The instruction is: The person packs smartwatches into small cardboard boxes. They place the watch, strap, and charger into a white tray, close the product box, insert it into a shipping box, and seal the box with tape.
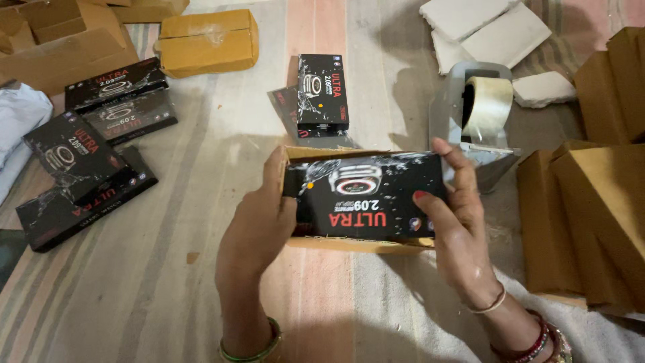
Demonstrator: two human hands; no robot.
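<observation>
- Your left hand (259, 222) grips the left end of a black product box (366, 198), fingers curled around it and around the edge of the brown carton (349, 243) beneath.
- Your right hand (457, 228) clamps the right end of the same black box, thumb on its printed top, fingers wrapped behind.
- The black box sits low in the open carton, held above the striped floor mat (168, 282) at the middle of the view; its top shows a watch picture with red and white lettering.
- Open mat lies below and to the left of your hands; the right side is crowded.
- Just beyond the carton stands a grey tape dispenser (470, 114) with a clear roll, close to your right fingertips.
- A second black box (322, 92) lies further off on the mat, flat, its long side running away from you.
- A heap of black boxes (87, 154) lies at the left, well apart.
- A sealed brown carton (208, 42) rests at the top left.
- Stacked flat brown cartons (591, 222) line the right edge, near your right wrist.
- White foam pieces (490, 30) lie at the top right.
</observation>
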